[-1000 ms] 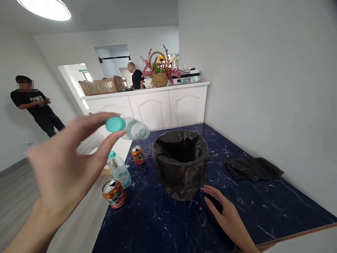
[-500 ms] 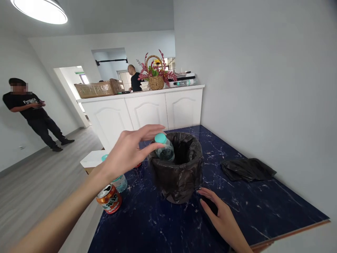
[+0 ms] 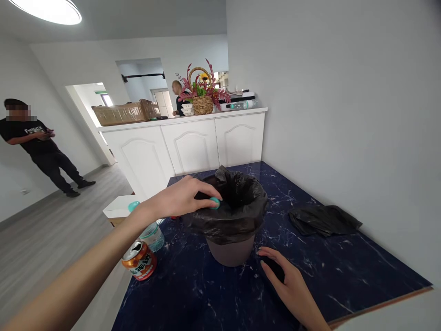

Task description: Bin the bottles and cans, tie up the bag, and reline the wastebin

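Observation:
My left hand (image 3: 188,198) pinches the teal cap (image 3: 215,203) of a plastic bottle at the near left rim of a small bin (image 3: 230,253). The bottle's body is hidden below the rim. A black garbage bag (image 3: 229,233) lines the bin, its top folded loosely over the outside. To the right of the bin, my right hand (image 3: 284,276) rests on the dark blue marbled table (image 3: 206,294), thumb and fingers apart. Under my left forearm stand an orange soda can (image 3: 140,263) and a clear water bottle (image 3: 154,237) with a teal cap.
A crumpled black bag (image 3: 324,219) lies on the table by the right wall. Behind the table, a white cabinet (image 3: 193,142) carries a flower basket (image 3: 203,105), a taped cardboard box (image 3: 120,115) and bottles. One person (image 3: 44,142) stands at the left; another (image 3: 178,99) is behind the cabinet.
My left hand has lowered the bottle into the bin, leaving only its cap in sight. The bag's edge has shifted, showing more of the bin's wall. My right hand has barely moved.

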Demonstrator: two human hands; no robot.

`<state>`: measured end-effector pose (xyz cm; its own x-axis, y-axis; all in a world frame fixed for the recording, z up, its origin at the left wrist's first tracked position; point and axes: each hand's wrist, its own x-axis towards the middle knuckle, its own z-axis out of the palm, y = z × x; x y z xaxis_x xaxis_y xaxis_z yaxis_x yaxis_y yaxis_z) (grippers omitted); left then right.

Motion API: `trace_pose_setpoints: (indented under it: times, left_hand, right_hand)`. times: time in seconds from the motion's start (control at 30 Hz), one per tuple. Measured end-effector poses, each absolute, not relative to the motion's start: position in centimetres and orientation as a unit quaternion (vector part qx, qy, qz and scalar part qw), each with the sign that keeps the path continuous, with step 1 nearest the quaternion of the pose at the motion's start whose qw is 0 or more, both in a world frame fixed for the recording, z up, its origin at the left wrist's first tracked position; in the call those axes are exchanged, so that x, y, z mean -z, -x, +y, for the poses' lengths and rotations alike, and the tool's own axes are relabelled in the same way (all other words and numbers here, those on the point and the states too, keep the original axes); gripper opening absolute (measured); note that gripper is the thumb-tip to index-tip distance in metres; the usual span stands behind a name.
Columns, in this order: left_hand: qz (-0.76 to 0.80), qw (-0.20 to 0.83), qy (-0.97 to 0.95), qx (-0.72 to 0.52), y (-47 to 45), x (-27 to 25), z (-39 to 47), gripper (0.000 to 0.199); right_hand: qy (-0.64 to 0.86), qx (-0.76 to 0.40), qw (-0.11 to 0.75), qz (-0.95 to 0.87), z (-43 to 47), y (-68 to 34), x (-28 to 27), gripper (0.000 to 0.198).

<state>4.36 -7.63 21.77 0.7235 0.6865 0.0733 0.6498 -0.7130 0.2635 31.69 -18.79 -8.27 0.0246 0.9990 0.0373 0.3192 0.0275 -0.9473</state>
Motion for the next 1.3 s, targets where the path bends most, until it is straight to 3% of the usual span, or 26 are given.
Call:
trace_pose_setpoints:
  times: [0.17, 0.27, 0.37, 0.47, 0.57, 0.7, 0.93, 1.1, 1.17, 1.3]
  left_hand:
    - [0.357, 0.103, -0.925, -0.075, -4.3, -21.4, -7.4, 0.037]
    - [0.395, 0.000, -0.907, -0.145, -3.9, -21.1, -6.8, 0.035]
    - [0.441, -0.093, -0.874, -0.183, -3.3, -20.9, -5.1, 0.049]
    - [0.512, -0.059, -0.849, -0.116, -3.0, -20.8, -3.4, 0.056]
    - [0.568, -0.073, -0.815, -0.083, -3.3, -21.0, -2.7, 0.036]
    - [0.559, -0.125, -0.805, -0.154, -3.6, -21.3, -3.4, 0.030]
    - [0.551, -0.035, -0.760, -0.343, -1.6, -20.8, -4.2, 0.031]
    - [0.657, -0.037, -0.737, -0.158, 1.3, -19.9, -2.9, 0.022]
    - [0.641, -0.031, -0.754, -0.136, 1.3, -19.9, -2.8, 0.027]
    - [0.489, -0.044, -0.833, -0.254, -1.3, -20.8, -3.3, 0.039]
  right_hand:
    - [0.574, -0.399, 0.429, -0.572, -18.8, -31.8, 8.4, 0.052]
    - [0.576, -0.391, 0.430, -0.575, -18.7, -31.8, 8.4, 0.050]
    - [0.577, -0.376, 0.436, -0.580, -18.8, -31.8, 8.4, 0.049]
    - [0.578, -0.376, 0.431, -0.582, -18.8, -31.7, 8.4, 0.049]
    - [0.578, -0.381, 0.427, -0.582, -18.8, -31.7, 8.3, 0.049]
    - [0.576, -0.382, 0.429, -0.581, -18.8, -31.7, 8.3, 0.047]
    - [0.577, -0.396, 0.413, -0.583, -18.8, -31.7, 8.4, 0.049]
    - [0.574, -0.396, 0.427, -0.575, -18.9, -31.7, 8.3, 0.046]
    - [0.573, -0.396, 0.432, -0.572, -18.9, -31.7, 8.2, 0.045]
    - [0.573, -0.403, 0.426, -0.573, -18.9, -31.7, 7.9, 0.045]
